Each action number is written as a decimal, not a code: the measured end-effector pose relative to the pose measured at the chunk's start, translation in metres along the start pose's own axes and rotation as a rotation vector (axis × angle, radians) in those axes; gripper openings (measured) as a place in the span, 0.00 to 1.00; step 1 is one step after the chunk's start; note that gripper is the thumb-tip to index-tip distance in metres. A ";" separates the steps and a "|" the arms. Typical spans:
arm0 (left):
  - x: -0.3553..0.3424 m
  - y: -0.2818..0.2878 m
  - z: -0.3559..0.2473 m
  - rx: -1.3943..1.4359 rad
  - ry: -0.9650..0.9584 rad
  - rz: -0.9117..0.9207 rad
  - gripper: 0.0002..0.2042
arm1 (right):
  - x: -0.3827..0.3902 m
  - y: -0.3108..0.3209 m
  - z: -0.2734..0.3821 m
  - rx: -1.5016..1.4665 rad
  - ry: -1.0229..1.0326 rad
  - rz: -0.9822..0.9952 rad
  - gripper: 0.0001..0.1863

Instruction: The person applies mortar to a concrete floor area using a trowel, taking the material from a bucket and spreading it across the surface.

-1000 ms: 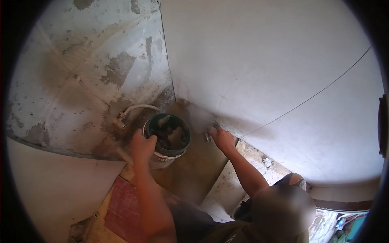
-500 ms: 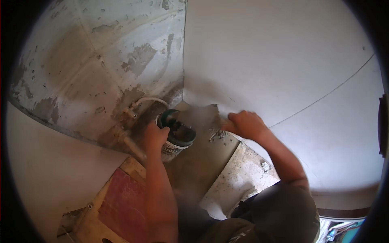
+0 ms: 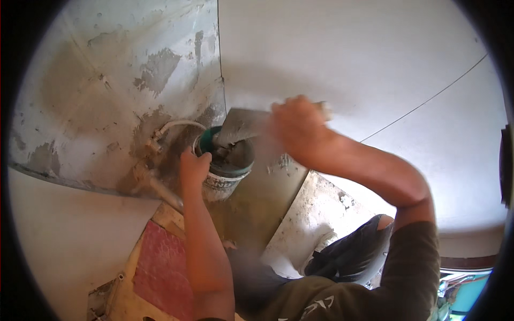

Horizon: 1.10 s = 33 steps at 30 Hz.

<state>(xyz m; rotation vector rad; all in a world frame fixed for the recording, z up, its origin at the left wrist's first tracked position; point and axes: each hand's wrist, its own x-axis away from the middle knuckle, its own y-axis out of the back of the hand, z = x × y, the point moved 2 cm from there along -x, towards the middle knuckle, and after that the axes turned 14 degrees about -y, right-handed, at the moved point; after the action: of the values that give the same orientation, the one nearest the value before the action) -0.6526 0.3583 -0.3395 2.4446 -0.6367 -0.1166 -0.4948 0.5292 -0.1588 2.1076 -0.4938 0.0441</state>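
Note:
My left hand (image 3: 194, 168) grips the near left rim of a white plastic bucket (image 3: 220, 183) with a green inside, thumb over the edge. Grey, wet-looking mortar (image 3: 239, 156) fills part of the bucket. My right hand (image 3: 297, 127), slightly blurred, is closed around the handle of a flat metal trowel (image 3: 245, 121). The blade slants down into the bucket's mouth, its lower edge at the mortar. Part of the handle's pale end sticks out past my fist.
A stained wall (image 3: 112, 112) with a valve and pale hose (image 3: 182, 123) stands at the left. Smooth pale panels (image 3: 342, 59) meet it at a corner. A pipe (image 3: 167, 193), a red board (image 3: 163, 262), a mortar-spotted slab (image 3: 308, 214) and grey crumbs (image 3: 284, 165) lie around the bucket.
My right hand has risen and turned over, bringing the trowel blade from beside the bucket into its mouth. My left hand stays on the rim; the whole view has shifted slightly.

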 end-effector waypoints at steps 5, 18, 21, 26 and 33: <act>0.008 0.022 -0.007 0.023 0.008 -0.040 0.23 | 0.040 -0.096 -0.013 -0.766 -0.463 0.134 0.17; 0.015 0.028 -0.021 0.005 -0.081 -0.189 0.18 | 0.093 -0.330 0.221 -1.316 -0.885 0.598 0.29; 0.016 0.029 -0.016 0.043 0.037 -0.138 0.19 | 0.062 -0.330 0.191 -1.230 -0.898 0.597 0.28; 0.016 0.030 -0.020 -0.052 0.022 -0.124 0.19 | 0.035 -0.365 0.176 -1.225 -0.818 0.523 0.28; 0.009 0.034 -0.003 -0.078 -0.099 -0.160 0.14 | -0.003 -0.339 0.170 -1.225 -0.656 0.423 0.30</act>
<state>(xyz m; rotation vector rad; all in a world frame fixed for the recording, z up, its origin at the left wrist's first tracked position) -0.6584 0.3323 -0.3171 2.4230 -0.4692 -0.3219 -0.4011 0.5542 -0.5252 0.7517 -1.0149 -0.5783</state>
